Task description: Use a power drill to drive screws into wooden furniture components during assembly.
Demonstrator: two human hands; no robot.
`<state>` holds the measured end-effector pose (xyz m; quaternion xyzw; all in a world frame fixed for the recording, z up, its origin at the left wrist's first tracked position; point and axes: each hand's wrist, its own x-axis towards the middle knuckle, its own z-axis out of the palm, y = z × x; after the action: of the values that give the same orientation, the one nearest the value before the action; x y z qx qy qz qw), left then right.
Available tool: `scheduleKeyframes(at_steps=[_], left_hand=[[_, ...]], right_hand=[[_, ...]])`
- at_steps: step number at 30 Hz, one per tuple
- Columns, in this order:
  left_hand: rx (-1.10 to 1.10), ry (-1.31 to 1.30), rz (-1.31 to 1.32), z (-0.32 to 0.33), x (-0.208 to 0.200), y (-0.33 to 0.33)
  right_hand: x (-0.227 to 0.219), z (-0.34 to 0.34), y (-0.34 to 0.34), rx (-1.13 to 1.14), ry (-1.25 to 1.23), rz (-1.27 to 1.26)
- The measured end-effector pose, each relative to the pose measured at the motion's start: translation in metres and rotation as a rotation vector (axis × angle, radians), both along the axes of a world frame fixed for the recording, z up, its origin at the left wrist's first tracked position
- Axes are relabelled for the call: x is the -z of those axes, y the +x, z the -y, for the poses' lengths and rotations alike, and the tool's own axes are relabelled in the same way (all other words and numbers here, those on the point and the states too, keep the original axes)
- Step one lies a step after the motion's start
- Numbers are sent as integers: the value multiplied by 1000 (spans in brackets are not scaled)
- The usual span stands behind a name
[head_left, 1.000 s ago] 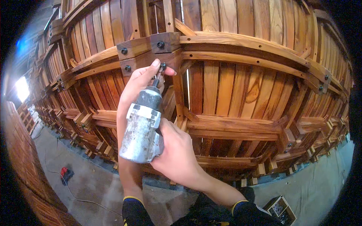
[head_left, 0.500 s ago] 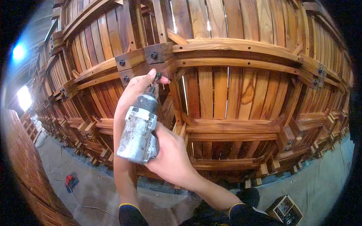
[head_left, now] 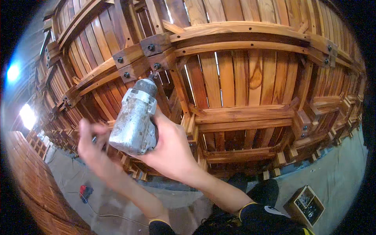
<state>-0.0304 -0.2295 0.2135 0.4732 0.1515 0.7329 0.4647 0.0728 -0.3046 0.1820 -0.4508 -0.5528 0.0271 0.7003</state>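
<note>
Slatted wood (head_left: 212,82) — right fingers (head_left: 161,120) grip driver (head_left: 131,121).

The power driver (head_left: 130,122) is mottled silver-grey, the bolts (head_left: 157,66) black, the planks (head_left: 255,78) streaked orange-brown.

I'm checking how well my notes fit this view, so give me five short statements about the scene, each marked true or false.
1. The right hand holds a power driver. True.
2. The left hand is on the driver's tip. False: it is lower down, to the left of the driver's body, and blurred.
3. The tip is near the lower right bolt of the nearest group of four. True.
4. The wooden box of small parts sits left of the driver. False: it is on the floor to the right.
5. A red item lies on the floor at the left. True.
</note>
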Motion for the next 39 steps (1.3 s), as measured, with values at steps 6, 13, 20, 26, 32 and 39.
scheduleKeyframes(at_steps=[6,13,20,26,32,39], left_hand=[[-373,394,149,32,-20,18],[-651,451,-177,26,-40,26],[-550,394,-69,14,-54,22],[-652,380,-10,12,-67,23],[-607,397,-23,14,-72,18],[-580,417,-44,12,-73,11]], right_hand=[[4,-14,-12,115,78,-43],[6,-25,-17,105,29,-106],[1,-20,-11,-55,-63,-25],[-5,-11,-10,-164,-28,-28],[-7,-12,-5,-141,60,-16],[-2,-17,-2,-197,126,-16]])
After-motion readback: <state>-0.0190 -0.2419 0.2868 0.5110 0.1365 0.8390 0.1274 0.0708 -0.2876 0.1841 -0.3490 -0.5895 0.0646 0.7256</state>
